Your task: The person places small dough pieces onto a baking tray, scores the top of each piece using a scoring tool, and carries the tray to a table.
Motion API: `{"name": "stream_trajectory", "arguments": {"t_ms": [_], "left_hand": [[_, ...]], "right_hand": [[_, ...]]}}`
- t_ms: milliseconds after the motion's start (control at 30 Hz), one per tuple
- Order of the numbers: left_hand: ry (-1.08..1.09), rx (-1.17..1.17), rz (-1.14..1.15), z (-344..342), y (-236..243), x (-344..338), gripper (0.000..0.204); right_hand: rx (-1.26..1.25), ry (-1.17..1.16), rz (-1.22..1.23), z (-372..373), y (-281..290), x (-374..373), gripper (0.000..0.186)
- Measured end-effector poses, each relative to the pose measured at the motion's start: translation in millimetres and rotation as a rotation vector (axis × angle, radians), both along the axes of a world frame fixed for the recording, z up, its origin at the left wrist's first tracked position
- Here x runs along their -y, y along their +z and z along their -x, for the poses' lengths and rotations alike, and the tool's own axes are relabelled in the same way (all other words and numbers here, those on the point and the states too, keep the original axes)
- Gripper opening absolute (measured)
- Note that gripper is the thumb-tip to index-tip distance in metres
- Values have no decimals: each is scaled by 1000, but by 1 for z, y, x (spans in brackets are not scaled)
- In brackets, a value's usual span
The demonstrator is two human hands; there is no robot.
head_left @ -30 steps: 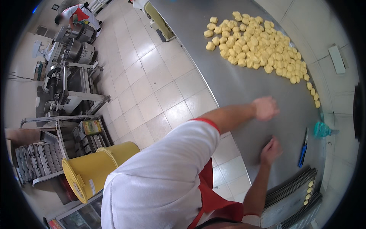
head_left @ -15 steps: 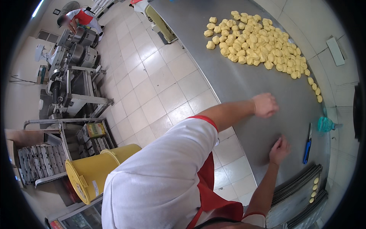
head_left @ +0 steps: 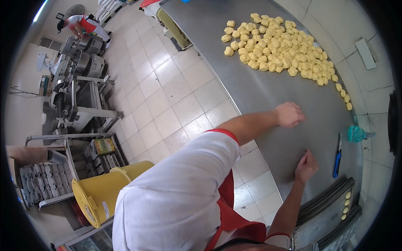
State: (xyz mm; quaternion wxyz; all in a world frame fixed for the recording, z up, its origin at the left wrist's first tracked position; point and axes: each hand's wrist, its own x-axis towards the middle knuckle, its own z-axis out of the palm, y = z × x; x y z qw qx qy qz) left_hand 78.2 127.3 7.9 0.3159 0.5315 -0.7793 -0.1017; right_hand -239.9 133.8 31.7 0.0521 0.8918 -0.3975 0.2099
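My left hand (head_left: 289, 114) rests palm down low over the metal table (head_left: 259, 90), its fingers curled in; whatever may be under it is hidden. Closer to me, my right hand (head_left: 307, 166) is curled too, knuckles up and fingers together, and its palm cannot be seen. Beyond both hands spreads a large heap of yellow dough balls (head_left: 284, 48). Several flatter dough pieces (head_left: 344, 96) lie in a row at the heap's right end, along the wall side.
Right of my hands lie a blue-handled knife (head_left: 337, 161) and a teal plastic bottle (head_left: 356, 134). Stacked baking trays (head_left: 322, 217) hold several dough pieces at lower right. Yellow barrels (head_left: 98, 194), a rack of tins (head_left: 50, 175) and machines stand left; a person (head_left: 88, 25) bends over a mixer.
The view has shifted slightly, so the dough heap sits a little higher and further left. Both hands stay in nearly the same place, with small finger movement.
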Motion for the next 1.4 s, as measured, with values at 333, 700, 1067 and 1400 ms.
{"name": "stream_trajectory", "arguments": {"t_ms": [333,700,1067,1400], "left_hand": [[-307,50,95,37,28,1,16],[6,125,78,0,48,-36,50],[-370,-579,-256,385,134,104,48],[-398,-45,-47,560,99,147,41]], "right_hand": [[214,-18,-147,-37,8,-37,22],[301,-468,-417,22,22,-78,26],[713,-772,-269,345,139,19,41],[656,-703,-409,449,90,71,39]]}}
